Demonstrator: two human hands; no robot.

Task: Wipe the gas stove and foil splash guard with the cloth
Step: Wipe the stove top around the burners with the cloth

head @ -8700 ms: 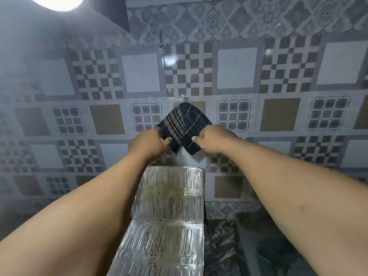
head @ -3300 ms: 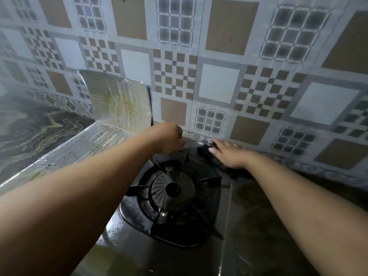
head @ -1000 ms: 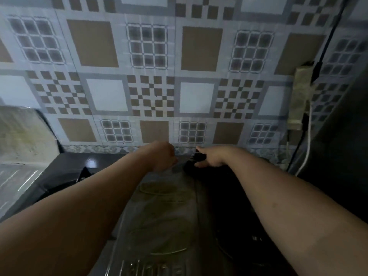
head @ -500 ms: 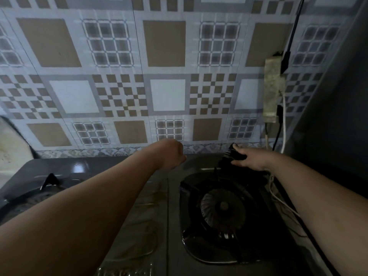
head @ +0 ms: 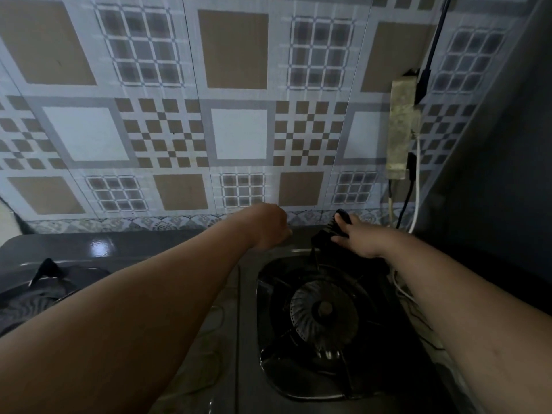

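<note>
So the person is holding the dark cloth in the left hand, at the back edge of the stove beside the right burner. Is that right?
Not quite. The head view shows the right hand gripping the dark cloth, not the left. The left hand holds nothing. The rest stands: the cloth is at the stove's back edge, behind the right burner.

One gas stove (head: 185, 252) is in view, with two burners: the right burner (head: 324, 312) shows whole, the left burner (head: 30, 294) only in part at the frame's edge. There is one dark cloth (head: 330, 234). Two hands reach in, the left hand (head: 268, 228) and the right hand (head: 361, 239). On the tiled wall (head: 239, 132) hangs one power strip (head: 401, 130), with at least three cords (head: 416, 180) near it.
</note>
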